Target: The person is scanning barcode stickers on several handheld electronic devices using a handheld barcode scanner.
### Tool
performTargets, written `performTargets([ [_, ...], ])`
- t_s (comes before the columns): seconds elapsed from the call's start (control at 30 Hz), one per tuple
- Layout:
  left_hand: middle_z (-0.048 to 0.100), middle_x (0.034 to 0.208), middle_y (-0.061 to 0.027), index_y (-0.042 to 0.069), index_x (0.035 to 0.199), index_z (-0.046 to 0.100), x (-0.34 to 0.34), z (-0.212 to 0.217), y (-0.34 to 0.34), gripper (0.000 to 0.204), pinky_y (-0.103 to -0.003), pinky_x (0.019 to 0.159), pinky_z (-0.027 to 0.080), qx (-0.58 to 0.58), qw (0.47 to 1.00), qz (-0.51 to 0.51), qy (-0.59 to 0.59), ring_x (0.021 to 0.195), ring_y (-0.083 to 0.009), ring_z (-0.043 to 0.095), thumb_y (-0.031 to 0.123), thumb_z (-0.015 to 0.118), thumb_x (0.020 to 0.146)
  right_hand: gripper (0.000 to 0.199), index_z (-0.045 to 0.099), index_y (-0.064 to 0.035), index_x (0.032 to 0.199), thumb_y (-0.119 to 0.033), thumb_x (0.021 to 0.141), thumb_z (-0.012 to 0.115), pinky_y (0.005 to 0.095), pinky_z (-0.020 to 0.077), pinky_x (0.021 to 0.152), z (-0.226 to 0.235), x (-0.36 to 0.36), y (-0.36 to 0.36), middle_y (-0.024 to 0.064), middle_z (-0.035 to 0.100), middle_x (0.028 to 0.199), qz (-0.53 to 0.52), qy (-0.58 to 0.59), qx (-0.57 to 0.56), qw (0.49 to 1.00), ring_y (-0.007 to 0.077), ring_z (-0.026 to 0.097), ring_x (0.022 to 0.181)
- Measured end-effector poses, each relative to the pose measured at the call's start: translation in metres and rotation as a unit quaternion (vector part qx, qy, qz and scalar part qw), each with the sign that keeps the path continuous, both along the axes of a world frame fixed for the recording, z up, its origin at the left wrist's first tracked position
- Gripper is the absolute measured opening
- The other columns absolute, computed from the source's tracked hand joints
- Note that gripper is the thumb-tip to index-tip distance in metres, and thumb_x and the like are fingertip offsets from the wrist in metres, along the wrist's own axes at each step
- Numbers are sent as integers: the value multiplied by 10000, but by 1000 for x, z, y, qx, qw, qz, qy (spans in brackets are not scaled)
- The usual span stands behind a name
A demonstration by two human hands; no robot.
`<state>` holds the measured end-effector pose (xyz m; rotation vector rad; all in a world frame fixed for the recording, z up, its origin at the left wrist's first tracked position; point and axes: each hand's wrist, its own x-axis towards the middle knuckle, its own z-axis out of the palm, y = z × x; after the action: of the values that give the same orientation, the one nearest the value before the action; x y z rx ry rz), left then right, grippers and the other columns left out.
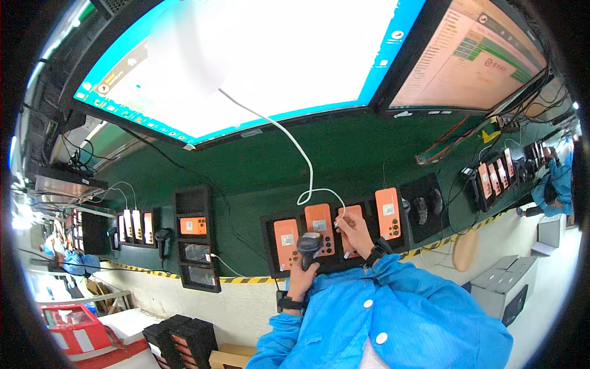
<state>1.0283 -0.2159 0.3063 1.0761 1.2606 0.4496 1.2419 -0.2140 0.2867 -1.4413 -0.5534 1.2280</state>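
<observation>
My left hand point(299, 281) is closed round the handle of a dark handheld barcode scanner point(309, 244), whose head sits over the second orange phone point(317, 216). With its fingers pinched, my right hand point(357, 235) grips the end of a white cable point(291, 134) at the top of the third phone. Whether the plug sits in that phone is too small to tell. A black tray point(267, 229) holds these phones face down, along with a leftmost phone point(285, 238) and a rightmost phone point(388, 212). My right hand partly covers the third one.
A large bright monitor point(362, 74) and a second screen point(430, 74) stand behind the green bench point(258, 178). Left of my tray lies a narrow black tray point(184, 200) with one phone. A black mat point(433, 230) carries dark devices. Black trays are stacked below point(192, 332).
</observation>
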Motion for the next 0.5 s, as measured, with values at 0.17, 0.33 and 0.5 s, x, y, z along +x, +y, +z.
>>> performTargets([
  [0.17, 508, 595, -6, 18, 930, 523, 11, -3, 1, 201, -246, 439, 372, -18, 1000, -19, -11, 478, -90, 475, 110, 629, 786, 173, 593, -10, 945, -176, 906, 570, 204, 454, 616, -6, 1, -5, 24, 620, 803, -2, -19, 9, 1000, 75, 584, 710],
  [0.33, 527, 635, -15, 16, 961, 518, 8, -10, -1, 206, -239, 441, 381, -4, 999, -3, -36, 488, -91, 488, 88, 618, 795, 167, 594, 0, 952, -158, 898, 575, 217, 459, 636, -11, -1, -9, 35, 629, 805, -3, -58, 23, 998, 81, 585, 704],
  [0.5, 527, 646, -17, 14, 980, 520, 4, 3, 2, 219, -234, 442, 384, -27, 998, -8, -55, 496, -95, 493, 73, 614, 792, 155, 609, -2, 939, -146, 889, 583, 226, 466, 654, -6, -2, -1, 35, 633, 801, -22, -82, 31, 996, 89, 589, 710],
])
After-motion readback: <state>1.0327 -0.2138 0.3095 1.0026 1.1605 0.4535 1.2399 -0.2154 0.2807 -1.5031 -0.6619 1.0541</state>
